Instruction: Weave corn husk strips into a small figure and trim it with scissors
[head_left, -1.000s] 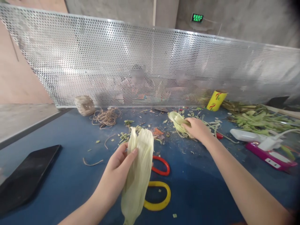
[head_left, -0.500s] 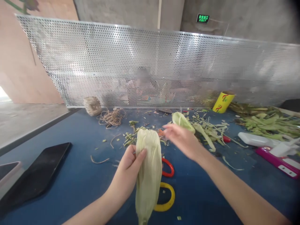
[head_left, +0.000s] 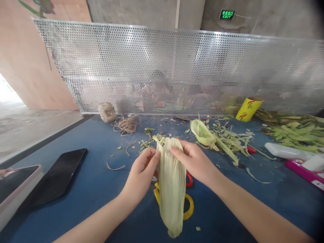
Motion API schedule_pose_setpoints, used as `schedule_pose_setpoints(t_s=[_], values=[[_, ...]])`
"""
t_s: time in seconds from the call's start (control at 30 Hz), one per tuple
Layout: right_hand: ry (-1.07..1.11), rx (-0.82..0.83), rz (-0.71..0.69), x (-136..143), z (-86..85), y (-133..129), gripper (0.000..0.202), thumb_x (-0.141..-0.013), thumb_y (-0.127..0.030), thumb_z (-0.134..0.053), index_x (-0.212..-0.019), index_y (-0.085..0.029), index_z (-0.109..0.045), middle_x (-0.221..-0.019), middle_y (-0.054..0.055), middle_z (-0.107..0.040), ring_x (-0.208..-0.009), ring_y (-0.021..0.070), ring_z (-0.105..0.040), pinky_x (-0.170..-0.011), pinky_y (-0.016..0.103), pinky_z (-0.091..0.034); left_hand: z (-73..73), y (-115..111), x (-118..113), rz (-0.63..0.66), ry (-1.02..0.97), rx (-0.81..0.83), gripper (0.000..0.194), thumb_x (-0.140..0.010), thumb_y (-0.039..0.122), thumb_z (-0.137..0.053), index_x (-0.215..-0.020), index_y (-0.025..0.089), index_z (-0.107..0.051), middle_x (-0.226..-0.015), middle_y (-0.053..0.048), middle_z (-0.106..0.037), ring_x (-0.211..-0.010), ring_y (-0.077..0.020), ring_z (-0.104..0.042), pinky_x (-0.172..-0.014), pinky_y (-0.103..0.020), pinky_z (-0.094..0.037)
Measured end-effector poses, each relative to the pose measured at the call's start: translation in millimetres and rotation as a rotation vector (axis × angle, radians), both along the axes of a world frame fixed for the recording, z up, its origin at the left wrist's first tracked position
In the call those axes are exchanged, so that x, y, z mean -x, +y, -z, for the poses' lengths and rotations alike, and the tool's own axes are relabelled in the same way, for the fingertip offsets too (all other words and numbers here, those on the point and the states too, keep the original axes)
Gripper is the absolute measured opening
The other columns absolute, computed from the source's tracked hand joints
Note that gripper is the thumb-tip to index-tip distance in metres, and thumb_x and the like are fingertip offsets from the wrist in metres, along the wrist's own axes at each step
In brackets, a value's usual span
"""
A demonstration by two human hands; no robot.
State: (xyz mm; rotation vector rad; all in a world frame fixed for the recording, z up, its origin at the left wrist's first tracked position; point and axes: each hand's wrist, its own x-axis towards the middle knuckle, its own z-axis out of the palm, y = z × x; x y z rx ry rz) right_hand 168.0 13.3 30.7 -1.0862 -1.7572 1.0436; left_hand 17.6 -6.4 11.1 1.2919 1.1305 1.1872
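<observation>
A long pale green corn husk (head_left: pixel 172 192) hangs between my hands near the middle of the table. My left hand (head_left: pixel 144 168) pinches its upper left edge between thumb and fingers. On the upper right edge, my right hand (head_left: pixel 196 160) grips the same husk, thumb in front and fingers behind. Behind the husk lie a yellow scissor handle (head_left: pixel 189 206) and a red handle (head_left: pixel 189 179), both partly covered. Beyond my hands rest small cut green bits (head_left: pixel 149 140) and a cupped green husk (head_left: pixel 202 133).
Two dark phones or tablets lie at the left, one black (head_left: pixel 55 179). Twine (head_left: pixel 128 124) and a twine roll (head_left: pixel 107 112) sit at the back left. A yellow roll (head_left: pixel 248 109), husk strips, a white-and-magenta tool (head_left: pixel 303 172) and leaves (head_left: pixel 298 133) lie right. A perforated metal screen (head_left: pixel 177 67) stands behind.
My right hand has come down and left from the air and taken hold of the husk's top. The husk is now spread wider between both hands. The whole view has shifted slightly.
</observation>
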Motion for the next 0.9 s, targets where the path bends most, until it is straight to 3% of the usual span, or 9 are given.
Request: schedule_pose_setpoints(t_s=[0.27,0.4,0.47,0.57,0.73,0.9], values=[[0.011,0.026,0.049,-6,13.8,4,0.025,-0.083,-0.034,-0.042,-0.069,-0.017,-0.052,-0.064,-0.001,-0.050,-0.062,0.0114,-0.048,-0.057,0.022,-0.036,1.0,-1,-5,-0.008,-0.014,0.035,0.028,-0.079,0.037,-0.049,-0.062,0.018,-0.040,-0.052,0.008,-0.034,-0.046,-0.0048,-0.033,-0.042,-0.013,-0.033],[-0.043,0.082,0.041,-4,12.2,0,0.022,-0.082,-0.032,-0.043,-0.071,-0.017,-0.053,-0.064,-0.002,-0.051,-0.060,0.0110,-0.047,-0.055,0.022,-0.035,-0.7,-3,-7,0.082,-0.130,0.084,0.020,-0.078,0.040,-0.050,-0.076,0.020,-0.045,-0.054,0.008,-0.044,-0.046,-0.0059,-0.041,-0.045,-0.016,-0.038],[-0.072,0.082,0.040,-3,11.8,-2,0.021,-0.081,-0.032,-0.043,-0.071,-0.016,-0.053,-0.064,-0.002,-0.051,-0.059,0.0109,-0.047,-0.054,0.022,-0.036,-0.5,-2,-8,0.112,-0.088,0.081,0.021,-0.077,0.040,-0.052,-0.082,0.020,-0.047,-0.054,0.007,-0.046,-0.046,-0.0072,-0.044,-0.045,-0.017,-0.039],[-0.100,0.062,0.082,-5,13.2,-2,0.023,-0.081,-0.033,-0.043,-0.066,-0.016,-0.050,-0.058,-0.002,-0.048,-0.053,0.0102,-0.046,-0.050,0.021,-0.036,1.4,0,-7,0.052,0.045,0.066,0.026,-0.075,0.041,-0.053,-0.069,0.018,-0.045,-0.049,0.007,-0.043,-0.042,-0.0070,-0.042,-0.040,-0.017,-0.037],[-0.039,0.247,0.070,-9,17.6,-5,0.028,-0.081,-0.044,-0.040,-0.069,-0.019,-0.046,-0.045,-0.006,-0.043,-0.029,0.0090,-0.040,-0.029,0.020,-0.031,3.8,2,-4,-0.046,0.120,0.015,0.033,-0.078,0.042,-0.048,-0.058,0.018,-0.036,-0.046,0.009,-0.032,-0.040,-0.0044,-0.032,-0.037,-0.014,-0.030],[-0.052,0.193,0.090,-11,17.1,-3,0.029,-0.082,-0.042,-0.041,-0.072,-0.017,-0.050,-0.047,-0.005,-0.044,-0.030,0.0070,-0.039,-0.028,0.019,-0.029,2.4,2,-4,-0.137,0.161,-0.033,0.033,-0.079,0.039,-0.047,-0.057,0.018,-0.034,-0.044,0.010,-0.030,-0.037,-0.0036,-0.029,-0.035,-0.013,-0.025]])
